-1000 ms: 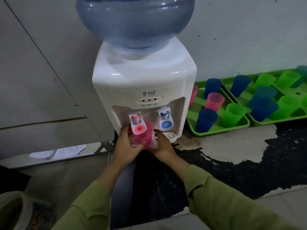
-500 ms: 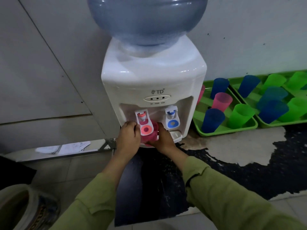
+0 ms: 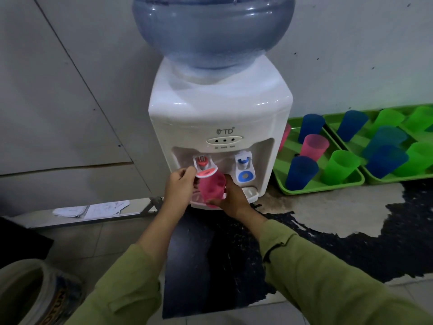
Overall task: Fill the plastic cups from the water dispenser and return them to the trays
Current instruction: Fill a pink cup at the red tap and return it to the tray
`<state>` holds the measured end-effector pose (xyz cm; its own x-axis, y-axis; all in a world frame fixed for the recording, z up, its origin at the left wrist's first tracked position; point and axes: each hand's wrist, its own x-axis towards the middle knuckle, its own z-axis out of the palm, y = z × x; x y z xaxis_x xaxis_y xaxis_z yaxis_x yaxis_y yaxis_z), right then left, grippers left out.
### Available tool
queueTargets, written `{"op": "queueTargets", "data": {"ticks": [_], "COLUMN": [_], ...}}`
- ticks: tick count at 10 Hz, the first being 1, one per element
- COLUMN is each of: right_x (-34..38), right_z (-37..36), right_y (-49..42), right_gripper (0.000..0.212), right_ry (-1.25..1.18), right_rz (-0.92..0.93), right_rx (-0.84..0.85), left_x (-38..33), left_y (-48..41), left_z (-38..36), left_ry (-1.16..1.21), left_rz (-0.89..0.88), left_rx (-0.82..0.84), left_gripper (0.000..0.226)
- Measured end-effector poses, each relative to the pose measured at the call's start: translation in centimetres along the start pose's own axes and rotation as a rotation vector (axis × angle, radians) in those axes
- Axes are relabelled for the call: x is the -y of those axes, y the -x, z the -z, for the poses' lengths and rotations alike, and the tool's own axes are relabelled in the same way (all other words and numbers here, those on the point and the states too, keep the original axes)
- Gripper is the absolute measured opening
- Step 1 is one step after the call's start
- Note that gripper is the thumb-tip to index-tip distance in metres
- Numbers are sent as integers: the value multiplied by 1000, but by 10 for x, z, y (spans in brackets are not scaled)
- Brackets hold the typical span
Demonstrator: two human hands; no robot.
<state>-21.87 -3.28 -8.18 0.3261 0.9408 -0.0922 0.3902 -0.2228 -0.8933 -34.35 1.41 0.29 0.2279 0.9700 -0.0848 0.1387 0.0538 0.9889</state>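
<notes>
Water dispenser: the white water dispenser [image 3: 220,109] stands at the left end of a worn dark surface [image 3: 351,231], against the wall, with a blue bottle [image 3: 210,29] on top.
Pink cup: the pink cup [image 3: 212,187] is directly under the red tap lever [image 3: 203,170], above the drip tray [image 3: 248,192], and tilted with its mouth towards the dispenser.
Right hand: the right hand [image 3: 234,198] holds the pink cup from the right side, fingers curled round its lower part.
Left hand: the left hand [image 3: 179,188] has its fingers curled, and the fingertips grip the left edge of the red tap lever.
Blue tap: the blue tap [image 3: 244,168] is untouched, just right of the cup.
Trays: two green trays, the nearer tray [image 3: 323,187] and the further tray [image 3: 403,178], lie along the back edge of the surface, right of the dispenser, with blue, green and pink cups in them.
</notes>
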Motion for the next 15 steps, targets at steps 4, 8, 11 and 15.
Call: {"op": "queueTargets", "data": {"ticks": [4, 8, 11, 15], "right_x": [6, 8, 7, 9], "right_z": [-5, -4, -3, -2], "right_y": [-1, -2, -3, 0], "right_gripper": [43, 12, 63, 13], "right_ry": [-109, -186, 64, 51], "right_rz": [-80, -11, -15, 71], "right_rx": [-35, -146, -25, -116], "left_x": [-2, -3, -6, -9], "left_y": [-2, -1, -1, -3], "left_z": [1, 2, 4, 7], "left_ry": [37, 15, -7, -63], "left_rz": [58, 66, 77, 94], "left_rx": [8, 12, 58, 112], "left_gripper": [31, 31, 30, 31]}}
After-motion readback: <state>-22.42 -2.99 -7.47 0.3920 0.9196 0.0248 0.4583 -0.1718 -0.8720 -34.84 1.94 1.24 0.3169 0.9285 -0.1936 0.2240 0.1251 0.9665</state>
